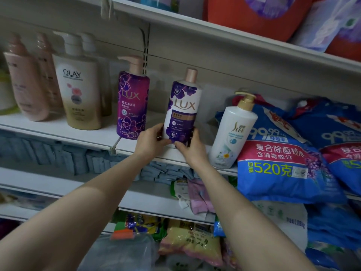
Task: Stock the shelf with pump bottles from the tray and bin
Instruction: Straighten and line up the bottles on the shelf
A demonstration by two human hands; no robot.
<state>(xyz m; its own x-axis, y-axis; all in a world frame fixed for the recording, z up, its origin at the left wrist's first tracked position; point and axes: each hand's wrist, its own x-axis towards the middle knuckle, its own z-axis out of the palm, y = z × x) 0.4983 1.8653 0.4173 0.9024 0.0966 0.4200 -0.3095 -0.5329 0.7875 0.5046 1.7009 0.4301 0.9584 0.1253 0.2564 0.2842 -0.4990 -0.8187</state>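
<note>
A white and purple LUX bottle with a rose-gold cap stands upright near the front edge of the white shelf. My left hand grips its lower left side and my right hand cups its base from the right. To its left stands a purple LUX pump bottle, then an OLAY pump bottle and pink pump bottles. A white pump bottle with a gold pump stands to the right, close to my right wrist.
Blue detergent bags fill the shelf's right end and hang over its edge. An upper shelf carries red and purple bags. Below are blue packets, pink and green packs and yellow bags.
</note>
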